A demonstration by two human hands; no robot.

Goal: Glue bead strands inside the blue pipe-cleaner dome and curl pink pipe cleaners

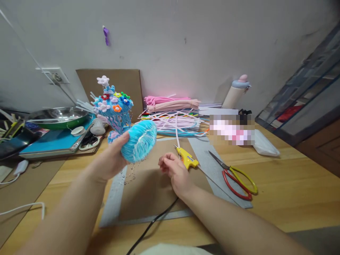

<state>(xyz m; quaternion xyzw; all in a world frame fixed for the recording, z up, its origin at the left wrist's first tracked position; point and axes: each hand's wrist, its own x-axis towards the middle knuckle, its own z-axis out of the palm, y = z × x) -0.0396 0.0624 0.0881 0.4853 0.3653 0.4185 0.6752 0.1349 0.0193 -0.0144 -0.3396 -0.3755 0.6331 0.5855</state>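
My left hand point(111, 161) is wrapped round a rounded light-blue piece of fuzzy chenille stems point(140, 141), raised above the work board point(146, 198). Its hollow-looking side, with pale strands in the middle, faces right. Thin strings of small beads point(130, 173) hang below it. Apart from that piece, my right hand point(176, 171) hovers over the board with fingers curled and tips together; whatever they may pinch is too small to make out. Just behind that hand lies a yellow hot glue gun point(188, 160). Behind my left hand stands a blue chenille decoration topped with colourful flowers point(114, 102).
Scissors point(236, 179) with red and yellow handles lie at the right. Bundled chenille stems point(172, 106) are piled by the wall, near a bottle point(235, 94). A metal bowl point(58, 118) and thread spool point(97, 126) sit left. A black cord point(152, 223) crosses the front.
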